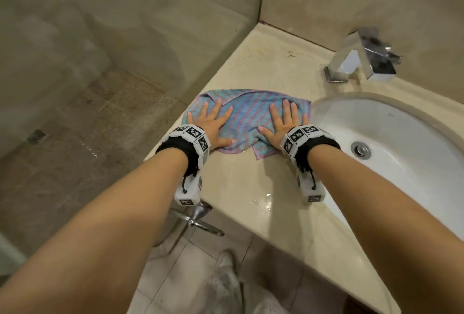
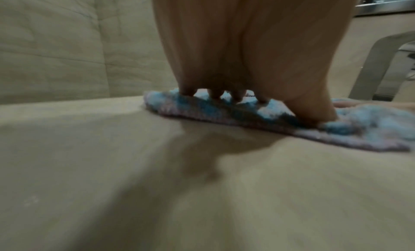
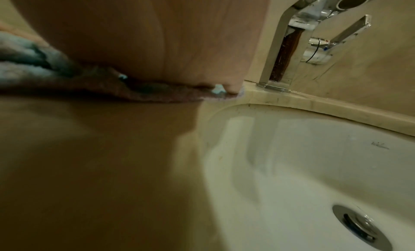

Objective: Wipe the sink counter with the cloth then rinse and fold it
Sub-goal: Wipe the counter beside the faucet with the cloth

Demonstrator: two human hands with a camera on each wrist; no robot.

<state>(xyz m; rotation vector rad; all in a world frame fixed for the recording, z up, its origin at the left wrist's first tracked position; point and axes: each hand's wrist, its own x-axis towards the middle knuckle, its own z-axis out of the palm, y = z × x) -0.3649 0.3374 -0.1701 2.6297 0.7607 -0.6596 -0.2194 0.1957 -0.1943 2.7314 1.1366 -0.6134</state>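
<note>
Where hands press: beige counter [image 1: 251,183]

Both bare arms are stretched forward side by side from the lower edge of the head view. A white block with black square markers is strapped round each wrist with a black band. The left hand [image 1: 212,122] is laid palm down, its fingers [image 1: 204,110] straight and spread, the thumb turned inward. The right hand [image 1: 282,122] is laid flat likewise, fingers straight and closer together, thumb pointed toward the left hand. The two hands are kept apart.
</note>
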